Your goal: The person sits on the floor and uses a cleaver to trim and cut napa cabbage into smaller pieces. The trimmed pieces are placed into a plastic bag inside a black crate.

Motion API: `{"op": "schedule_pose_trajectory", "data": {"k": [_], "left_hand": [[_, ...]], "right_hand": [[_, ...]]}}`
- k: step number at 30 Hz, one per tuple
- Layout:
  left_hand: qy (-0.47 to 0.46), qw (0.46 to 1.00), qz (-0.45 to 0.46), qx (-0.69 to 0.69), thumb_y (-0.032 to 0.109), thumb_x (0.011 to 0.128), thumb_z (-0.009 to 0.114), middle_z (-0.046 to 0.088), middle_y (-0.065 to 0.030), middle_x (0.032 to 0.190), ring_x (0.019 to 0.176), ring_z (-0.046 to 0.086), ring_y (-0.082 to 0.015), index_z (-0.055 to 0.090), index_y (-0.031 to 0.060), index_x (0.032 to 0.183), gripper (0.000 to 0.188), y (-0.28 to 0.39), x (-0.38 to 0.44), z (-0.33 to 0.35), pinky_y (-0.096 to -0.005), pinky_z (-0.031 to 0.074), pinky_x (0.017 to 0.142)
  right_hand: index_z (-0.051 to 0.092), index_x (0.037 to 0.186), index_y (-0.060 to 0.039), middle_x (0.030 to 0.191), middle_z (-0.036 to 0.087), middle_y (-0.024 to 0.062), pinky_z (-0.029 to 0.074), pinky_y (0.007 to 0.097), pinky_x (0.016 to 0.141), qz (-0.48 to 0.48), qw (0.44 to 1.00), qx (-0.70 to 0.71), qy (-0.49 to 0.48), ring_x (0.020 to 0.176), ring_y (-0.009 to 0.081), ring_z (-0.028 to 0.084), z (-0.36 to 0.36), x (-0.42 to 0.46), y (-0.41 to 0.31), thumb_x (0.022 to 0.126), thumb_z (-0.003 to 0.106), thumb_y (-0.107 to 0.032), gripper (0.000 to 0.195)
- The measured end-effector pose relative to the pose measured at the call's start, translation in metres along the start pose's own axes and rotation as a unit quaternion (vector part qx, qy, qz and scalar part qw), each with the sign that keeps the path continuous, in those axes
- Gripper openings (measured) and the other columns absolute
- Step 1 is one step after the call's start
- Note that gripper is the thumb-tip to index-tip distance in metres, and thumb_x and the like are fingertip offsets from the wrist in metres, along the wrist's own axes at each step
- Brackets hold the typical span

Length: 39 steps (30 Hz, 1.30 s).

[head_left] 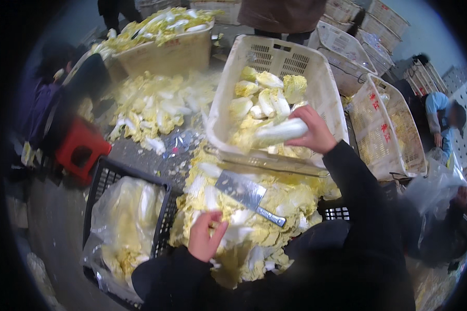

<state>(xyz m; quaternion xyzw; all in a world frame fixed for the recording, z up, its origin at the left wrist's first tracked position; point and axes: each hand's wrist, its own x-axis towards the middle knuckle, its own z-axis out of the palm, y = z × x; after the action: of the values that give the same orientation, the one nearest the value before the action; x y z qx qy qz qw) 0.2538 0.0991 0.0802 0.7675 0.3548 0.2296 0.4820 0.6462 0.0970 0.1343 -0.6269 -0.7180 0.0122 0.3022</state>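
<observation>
My right hand (310,131) grips the white base end of a napa cabbage (282,132) over the near side of a large white plastic crate (222,97). Several trimmed napa cabbages (270,97) lie inside that crate. A cleaver (243,190) with a dark-edged metallic handle rests flat on a heap of loose cabbage leaves (292,198) in front of me. My left hand (207,236) hovers at the left part of this heap, fingers curled and apart, with no cabbage in its grasp.
At left, a black plastic crate (130,171) holds a clear bag of cabbage (130,221). Beyond it stand a red stool (81,149), scattered leaves (151,105) and a heaped crate (167,50). More white crates (377,116) stand at right. Other people are at left, right and beyond the large crate.
</observation>
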Motion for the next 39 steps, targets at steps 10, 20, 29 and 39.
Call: {"op": "schedule_pose_trajectory", "data": {"k": [10,20,29,39], "left_hand": [[-0.086,0.792,-0.138,-0.589,0.023,0.088,0.065,0.046,-0.0124,0.133,0.119,0.049,-0.0232,0.028,0.0064,0.141,0.067,0.018,-0.010,-0.019,-0.0390,0.042,0.099],[-0.110,0.800,-0.117,-0.578,0.015,0.081,0.071,0.048,-0.0108,0.132,0.121,0.047,-0.0204,0.032,0.0016,0.139,0.071,0.021,-0.010,-0.024,-0.0349,0.038,0.102],[-0.122,0.791,-0.198,-0.565,0.029,0.093,0.051,0.051,-0.0160,0.130,0.117,0.053,-0.0259,0.036,-0.0012,0.137,0.055,0.007,-0.001,-0.023,-0.0379,0.042,0.100],[-0.093,0.770,-0.153,-0.612,0.016,0.089,0.052,0.057,-0.0156,0.124,0.112,0.056,-0.0274,0.051,-0.0021,0.123,0.038,-0.015,0.000,-0.018,-0.0409,0.041,0.101]], "right_hand": [[0.041,0.134,-0.0080,0.140,0.035,0.0156,0.035,0.0379,0.103,-0.004,0.951,0.308,0.000,0.128,0.0283,0.039,0.018,-0.040,-0.197,0.061,0.084,-0.012,0.085],[0.016,0.146,-0.0064,0.140,0.037,0.0119,0.035,0.0350,0.104,0.178,0.780,0.599,0.020,0.126,0.0211,0.041,0.068,-0.052,-0.204,0.060,0.084,-0.007,0.110],[0.060,0.117,-0.0107,0.122,0.057,0.0096,0.036,0.0435,0.095,-0.139,0.985,0.069,-0.069,0.115,0.0275,0.051,0.028,-0.054,-0.176,0.064,0.069,-0.015,0.053],[0.054,0.104,0.0010,0.083,0.061,0.0056,0.048,0.0269,0.069,0.260,0.659,0.629,0.320,0.074,0.0148,0.058,0.033,-0.060,-0.143,0.100,0.042,-0.025,0.029]]}}
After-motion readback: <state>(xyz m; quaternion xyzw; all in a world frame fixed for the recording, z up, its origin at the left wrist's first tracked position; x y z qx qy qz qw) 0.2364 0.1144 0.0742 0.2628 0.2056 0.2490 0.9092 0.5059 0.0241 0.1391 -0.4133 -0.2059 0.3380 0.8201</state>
